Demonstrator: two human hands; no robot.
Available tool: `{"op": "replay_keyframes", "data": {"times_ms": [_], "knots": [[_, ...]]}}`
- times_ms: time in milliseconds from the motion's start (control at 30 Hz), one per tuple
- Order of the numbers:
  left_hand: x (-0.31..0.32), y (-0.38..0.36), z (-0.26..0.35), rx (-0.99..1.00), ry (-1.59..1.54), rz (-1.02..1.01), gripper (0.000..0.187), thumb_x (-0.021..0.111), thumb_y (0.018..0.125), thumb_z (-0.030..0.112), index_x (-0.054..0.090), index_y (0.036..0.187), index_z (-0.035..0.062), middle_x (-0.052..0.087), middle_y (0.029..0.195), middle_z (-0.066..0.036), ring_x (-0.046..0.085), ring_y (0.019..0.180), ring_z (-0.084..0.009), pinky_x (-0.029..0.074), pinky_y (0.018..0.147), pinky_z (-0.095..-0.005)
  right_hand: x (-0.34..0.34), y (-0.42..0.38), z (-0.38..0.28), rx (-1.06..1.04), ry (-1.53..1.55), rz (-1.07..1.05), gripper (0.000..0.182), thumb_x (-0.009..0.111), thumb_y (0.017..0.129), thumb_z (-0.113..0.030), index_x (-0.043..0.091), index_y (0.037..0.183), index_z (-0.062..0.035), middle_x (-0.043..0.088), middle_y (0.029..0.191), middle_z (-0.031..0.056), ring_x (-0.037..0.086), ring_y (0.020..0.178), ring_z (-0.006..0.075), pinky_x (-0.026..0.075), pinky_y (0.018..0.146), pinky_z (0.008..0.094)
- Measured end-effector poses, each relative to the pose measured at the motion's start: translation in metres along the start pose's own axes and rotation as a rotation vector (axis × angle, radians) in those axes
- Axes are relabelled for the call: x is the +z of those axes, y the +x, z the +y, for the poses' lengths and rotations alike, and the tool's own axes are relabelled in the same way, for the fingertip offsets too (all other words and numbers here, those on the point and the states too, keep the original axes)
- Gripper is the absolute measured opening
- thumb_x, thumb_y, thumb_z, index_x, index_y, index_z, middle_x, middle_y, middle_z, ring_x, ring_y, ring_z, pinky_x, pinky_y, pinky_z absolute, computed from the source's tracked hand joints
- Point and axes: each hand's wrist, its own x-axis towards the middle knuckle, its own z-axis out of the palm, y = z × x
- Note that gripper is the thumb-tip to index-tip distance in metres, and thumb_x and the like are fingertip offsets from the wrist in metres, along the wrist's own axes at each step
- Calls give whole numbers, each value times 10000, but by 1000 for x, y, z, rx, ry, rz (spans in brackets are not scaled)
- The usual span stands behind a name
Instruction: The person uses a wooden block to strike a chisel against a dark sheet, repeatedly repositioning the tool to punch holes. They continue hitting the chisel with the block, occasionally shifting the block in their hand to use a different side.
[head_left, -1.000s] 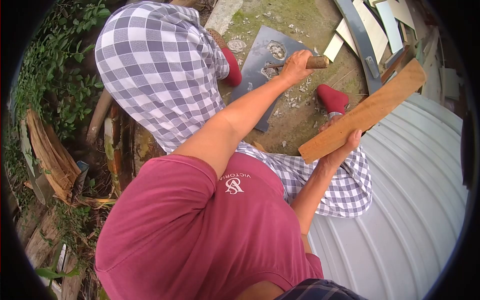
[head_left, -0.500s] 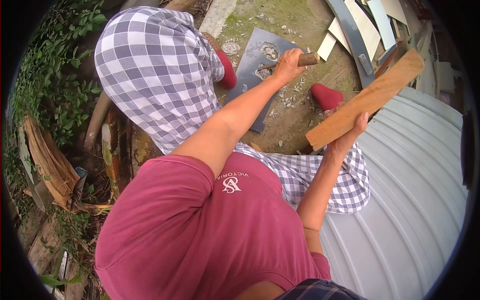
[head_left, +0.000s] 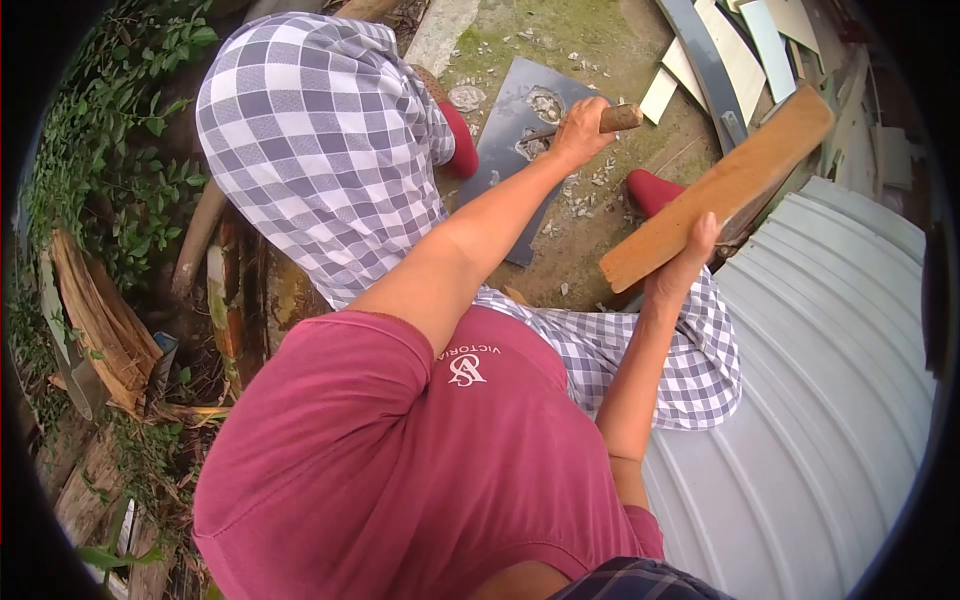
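My left hand point(head_left: 580, 135) is closed round the wooden handle of a chisel point(head_left: 622, 118), whose thin dark blade points left over the lower hole in a dark grey board point(head_left: 495, 130). This flat board lies on the ground between my feet, with two rough-edged holes chipped through it. In my right hand point(head_left: 686, 262) is a brown wooden plank point(head_left: 730, 185), raised at a slant right of the chisel. The thumb rests against its near edge, and the other fingers are mostly hidden behind it. The plank stands apart from the chisel handle.
Pale chips point(head_left: 585, 195) litter the mossy ground around the board. My red-covered foot point(head_left: 655, 190) shows beside the plank. Ribbed pale metal sheeting point(head_left: 800, 400) spreads at right, below a pile of offcut strips point(head_left: 725, 60). Split wood point(head_left: 100, 320) and leafy plants point(head_left: 110, 120) are at left.
The plank has shifted slightly left and turned in my right hand, whose thumb now shows at its near edge. My left hand and the chisel have hardly moved.
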Motion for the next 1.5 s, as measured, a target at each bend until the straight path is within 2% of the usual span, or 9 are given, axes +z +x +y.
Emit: {"op": "replay_keyframes", "data": {"times_ms": [200,467,633,700,900,967,1133,1333,1500], "knots": [[-1,-4,-5,-32,26,-3,381,731,643,106,506,946,51,559,942,-153,530,922,-382,437,797,-461,9,-10,-4,416,-115,-144,573,551,854,-417,447,1258,-24,536,1071,81,516,970,170,424,820,305],[2,-1,-3,-19,21,-24,386,742,649,117,503,945,48,554,930,-153,529,918,-381,439,801,-454,12,6,3,-46,-207,37,578,516,870,-409,396,1254,7,537,1071,144,547,965,219,433,851,333],[4,4,-12,1,39,-20,378,738,648,114,509,942,48,554,928,-153,528,921,-380,438,804,-453,9,-5,5,532,-62,-113,544,547,864,-419,460,1230,-26,549,1062,93,537,916,175,437,788,298],[7,-2,-8,28,22,-14,375,736,647,111,512,942,49,554,926,-152,528,921,-379,438,804,-451,9,4,-23,296,-86,-50,605,569,782,-593,557,983,-23,559,730,76,561,553,158,468,486,261],[6,-1,-6,25,12,3,323,713,689,136,519,929,38,564,904,-166,535,922,-373,441,781,-446,18,9,-8,-162,-140,85,520,536,868,-446,468,1130,-3,550,940,102,565,819,168,471,720,306],[7,0,-8,0,45,-25,372,733,639,104,512,933,50,556,929,-150,528,919,-381,438,803,-454,22,-2,31,255,-323,-219,617,554,872,-381,393,1294,38,499,1217,180,474,1133,240,324,998,353],[1,-10,-4,-2,20,-27,335,718,674,124,515,928,46,562,921,-155,532,920,-376,439,797,-452,9,1,-23,354,-93,-36,597,575,782,-580,560,1022,-33,541,691,68,527,487,158,440,440,257],[2,-1,-4,6,-5,-9,335,714,660,102,524,933,55,562,918,-148,529,917,-381,434,807,-456,12,12,-31,-193,-105,101,542,542,855,-484,483,1123,-18,535,922,88,563,775,165,475,689,304],[0,4,-3,-41,-6,44,318,700,669,109,526,930,57,572,900,-149,533,911,-381,437,798,-456,-2,-2,22,551,-126,-147,581,544,871,-435,442,1265,-20,535,1101,88,512,991,178,402,866,303]]}}
